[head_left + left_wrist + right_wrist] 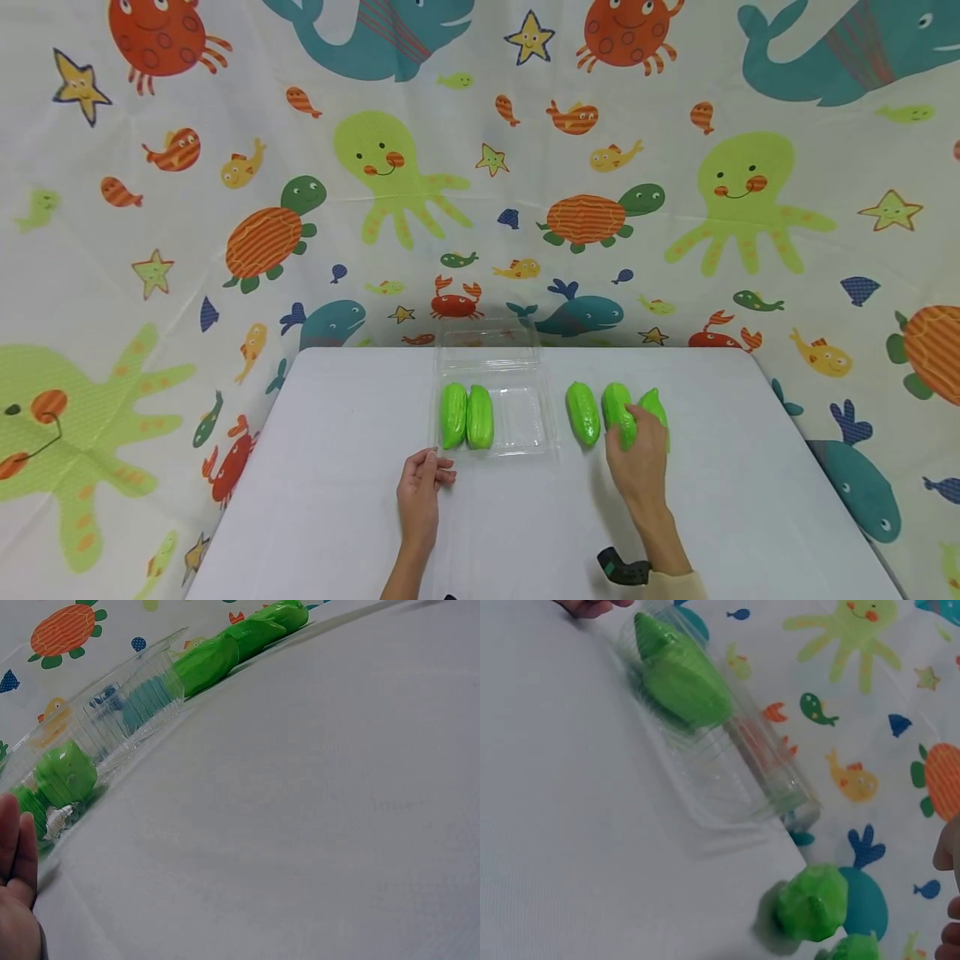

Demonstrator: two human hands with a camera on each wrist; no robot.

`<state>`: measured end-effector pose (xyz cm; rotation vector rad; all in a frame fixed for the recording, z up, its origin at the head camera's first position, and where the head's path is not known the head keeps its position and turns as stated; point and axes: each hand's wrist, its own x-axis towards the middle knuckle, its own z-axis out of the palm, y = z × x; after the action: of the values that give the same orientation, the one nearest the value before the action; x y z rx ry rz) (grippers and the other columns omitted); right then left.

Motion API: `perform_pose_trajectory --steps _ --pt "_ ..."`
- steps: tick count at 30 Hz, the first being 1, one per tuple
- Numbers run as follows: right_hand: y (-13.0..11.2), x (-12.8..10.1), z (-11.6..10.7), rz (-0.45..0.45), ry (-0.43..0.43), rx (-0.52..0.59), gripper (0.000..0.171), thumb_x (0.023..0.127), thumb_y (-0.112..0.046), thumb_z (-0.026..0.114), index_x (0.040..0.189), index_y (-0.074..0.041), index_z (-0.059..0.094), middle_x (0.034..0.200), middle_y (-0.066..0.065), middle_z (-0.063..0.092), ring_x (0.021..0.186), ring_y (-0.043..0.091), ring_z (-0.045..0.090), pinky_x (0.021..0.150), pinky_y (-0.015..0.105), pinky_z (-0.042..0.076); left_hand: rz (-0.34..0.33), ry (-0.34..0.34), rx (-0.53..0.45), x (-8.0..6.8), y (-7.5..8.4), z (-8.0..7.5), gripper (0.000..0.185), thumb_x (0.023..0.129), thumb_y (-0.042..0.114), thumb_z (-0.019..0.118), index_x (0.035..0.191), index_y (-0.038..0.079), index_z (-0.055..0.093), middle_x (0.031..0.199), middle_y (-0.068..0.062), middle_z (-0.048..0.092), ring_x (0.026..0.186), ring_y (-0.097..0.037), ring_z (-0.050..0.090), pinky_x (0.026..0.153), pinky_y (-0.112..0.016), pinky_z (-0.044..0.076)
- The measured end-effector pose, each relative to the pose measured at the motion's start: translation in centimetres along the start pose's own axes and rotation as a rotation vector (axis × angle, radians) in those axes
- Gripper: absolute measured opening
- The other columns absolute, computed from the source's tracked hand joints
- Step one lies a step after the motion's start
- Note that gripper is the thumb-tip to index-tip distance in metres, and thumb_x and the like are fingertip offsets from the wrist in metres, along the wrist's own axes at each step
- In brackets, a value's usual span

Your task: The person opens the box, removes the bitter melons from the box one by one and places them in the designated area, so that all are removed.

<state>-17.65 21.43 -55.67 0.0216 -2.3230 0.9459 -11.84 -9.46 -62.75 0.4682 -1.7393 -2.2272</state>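
Clear tray (543, 425): holding two green gourds (467, 416) at its left; left hand (420, 492) is pinching its near-left rim, steadying it. Right hand (637, 458) is closing round the middle gourd (619, 414) of three lying right.

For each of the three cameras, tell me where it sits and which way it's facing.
Head: above, looking forward and down the white table; both forearms, left hand and right hand show.
Left wrist: low by the table, looking along the clear tray; only fingertips show.
Right wrist: low, facing the tray from its other side; fingertips at the edge.
All share the tray and green gourds.
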Motion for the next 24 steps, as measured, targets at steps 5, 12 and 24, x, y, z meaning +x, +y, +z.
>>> perform_pose_trajectory --steps 5,12,24 --pt "-0.4 -0.1 0.5 -0.044 0.013 0.012 0.037 0.081 0.004 0.069 0.116 0.012 0.060 0.109 0.030 0.063 0.102 0.043 0.058 0.083 0.049 0.048 0.024 -0.001 0.005 0.1 -0.2 0.0 0.035 0.105 0.027 0.054 0.119 -0.005 0.055 0.088 -0.006 0.070 0.071 -0.011 0.069 0.072 -0.023 0.061" --pt "-1.1 -0.5 1.4 -0.089 0.019 0.021 0.037 0.079 0.005 0.071 0.114 0.012 0.061 0.107 0.030 0.065 0.099 0.043 0.060 0.084 0.048 0.048 -0.001 0.003 -0.009 0.2 -0.2 -0.1 0.036 0.103 0.029 0.057 0.119 -0.003 0.056 0.087 -0.003 0.070 0.072 -0.011 0.069 0.073 -0.024 0.061" --pt "-2.2 -1.2 2.3 -0.094 -0.033 0.023 0.038 0.082 0.002 0.070 0.117 0.011 0.061 0.111 0.027 0.064 0.101 0.040 0.061 0.086 0.047 0.051 -0.027 0.007 0.004 0.1 0.2 0.0 0.036 0.103 0.031 0.057 0.120 0.000 0.056 0.088 -0.004 0.070 0.073 -0.012 0.069 0.074 -0.024 0.061"
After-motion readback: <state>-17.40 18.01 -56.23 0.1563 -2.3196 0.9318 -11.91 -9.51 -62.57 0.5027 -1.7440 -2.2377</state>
